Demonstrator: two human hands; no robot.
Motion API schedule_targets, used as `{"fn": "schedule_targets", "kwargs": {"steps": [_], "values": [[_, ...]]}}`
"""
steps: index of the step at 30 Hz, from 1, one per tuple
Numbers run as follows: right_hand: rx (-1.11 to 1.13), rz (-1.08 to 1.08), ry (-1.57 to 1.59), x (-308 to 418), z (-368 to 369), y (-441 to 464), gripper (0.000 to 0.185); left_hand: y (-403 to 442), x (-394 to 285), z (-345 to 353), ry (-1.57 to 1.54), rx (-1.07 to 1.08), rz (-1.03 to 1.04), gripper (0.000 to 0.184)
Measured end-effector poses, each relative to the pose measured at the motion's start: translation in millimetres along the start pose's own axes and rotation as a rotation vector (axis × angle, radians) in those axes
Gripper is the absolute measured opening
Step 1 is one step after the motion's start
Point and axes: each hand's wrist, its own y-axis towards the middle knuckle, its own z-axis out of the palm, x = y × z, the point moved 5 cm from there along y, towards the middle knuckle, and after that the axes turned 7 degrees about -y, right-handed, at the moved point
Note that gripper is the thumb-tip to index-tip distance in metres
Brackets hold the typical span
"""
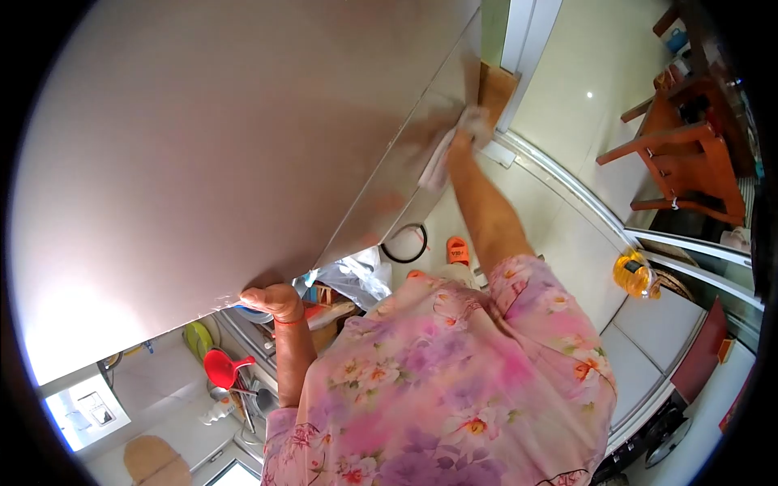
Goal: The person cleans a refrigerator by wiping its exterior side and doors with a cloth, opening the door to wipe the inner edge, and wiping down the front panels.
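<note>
A large, smooth grey-pink fridge door fills the upper left. My left hand grips its lower edge, fingers hooked around the rim and partly hidden. Stretched out to the far side, my right hand holds a pale cloth against the narrow side face of the fridge. Motion blurs that hand, and the cloth covers some of its fingers.
An orange slipper shows on the tiled floor near a black ring. Right of me are a bottle of yellow oil, a sliding-door track and a wooden chair. A red ladle hangs at lower left.
</note>
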Motion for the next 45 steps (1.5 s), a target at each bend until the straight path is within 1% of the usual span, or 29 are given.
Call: {"fn": "schedule_targets", "kwargs": {"steps": [2, 4, 5, 7, 8, 11, 13, 15, 17, 19, 20, 22, 24, 25, 28, 30, 31, 33, 34, 35, 36, 37, 38, 39, 40, 42, 43, 44, 45], "values": [[-0.031, -0.082, 0.025, 53, 4, 11, 0.057, -1, 6, -4, -0.006, -0.050, -0.032, 0.076], [-0.081, -0.162, -0.067, 87, 6, 4, 0.057, 0, 3, -4, 0.019, -0.106, -0.072, 0.079], [0.043, -0.190, -0.376, 115, -4, -37, 0.055, 1, -2, 2, -0.010, -0.082, -0.071, 0.080], [0.067, -0.428, -0.919, 79, 2, -16, 0.057, 6, -13, 16, -0.072, -0.045, -0.060, 0.082], [0.058, -0.478, -1.035, 52, 4, -15, 0.057, 7, -15, 19, -0.070, -0.055, -0.055, 0.082], [0.043, -0.113, -0.651, -69, -21, -51, 0.055, 7, -17, 21, -0.057, -0.074, -0.049, 0.082], [0.056, 0.135, -0.495, -142, -37, -87, 0.053, 5, -14, 15, -0.028, -0.077, -0.047, 0.082], [0.067, 0.344, -0.384, -193, -50, -118, 0.052, 0, 4, -4, 0.034, -0.052, 0.020, 0.077], [0.078, 0.457, -0.302, -208, -56, -132, 0.051, 1, 1, -7, 0.085, -0.046, 0.068, 0.074], [0.089, 0.479, -0.213, -204, -54, -119, 0.050, 1, -6, -2, 0.117, -0.059, 0.092, 0.073], [0.090, 0.478, -0.168, -196, -53, -106, 0.049, 1, -6, 0, 0.082, -0.053, 0.068, 0.073], [0.108, 0.416, -0.042, -168, -44, -68, 0.048, 0, -5, 3, 0.012, -0.036, 0.013, 0.073], [0.151, 0.334, 0.103, -123, -32, -24, 0.047, 2, -10, 3, 0.073, -0.028, 0.016, 0.074], [0.180, 0.287, 0.178, -95, -25, -3, 0.046, 2, -10, 3, 0.102, -0.020, 0.014, 0.075], [0.324, 0.131, 0.403, 5, -3, 39, 0.045, -1, 2, -4, 0.007, -0.042, -0.062, 0.072], [0.459, 0.020, 0.508, 85, 14, 31, 0.044, 0, 0, -2, -0.041, -0.068, -0.072, 0.069], [0.515, -0.048, 0.541, 129, 21, 7, 0.044, 0, 2, -1, -0.068, -0.087, -0.077, 0.067], [0.547, -0.165, 0.369, 174, 27, -24, 0.046, -1, 14, -6, -0.146, -0.033, -0.054, 0.067], [0.519, -0.278, 0.259, 180, 25, -43, 0.046, -4, 18, -10, -0.181, -0.012, -0.043, 0.066], [0.498, -0.393, 0.150, 182, 24, -67, 0.047, -3, 9, -5, -0.095, -0.110, -0.073, 0.067], [0.483, -0.514, 0.046, 184, 25, -92, 0.048, -3, 4, 1, -0.085, -0.108, -0.055, 0.069], [0.552, -0.496, 0.122, 163, 22, -110, 0.048, -2, 1, 5, -0.078, -0.112, -0.032, 0.071], [0.572, -0.583, 0.032, 137, 21, -129, 0.045, 0, -2, 11, -0.071, -0.118, -0.008, 0.073], [0.587, -0.668, -0.060, 102, 18, -148, 0.042, 0, -6, 19, -0.137, -0.173, -0.033, 0.069], [0.601, -0.747, -0.154, 68, 11, -171, 0.039, -5, 2, 11, -0.060, -0.156, 0.012, 0.068], [0.655, -0.764, -0.223, 55, -14, -256, 0.030, -21, 23, -13, 0.111, -0.123, 0.082, 0.066], [0.663, -0.899, -0.180, 49, -25, -286, 0.030, -12, 7, -3, 0.080, -0.139, 0.143, 0.063], [0.638, -0.949, -0.244, 31, -23, -299, 0.037, -2, -6, 9, 0.052, -0.154, 0.205, 0.061], [0.622, -1.008, -0.335, 14, -35, -288, 0.046, -7, -12, 20, -0.015, -0.104, 0.171, 0.060]]}}
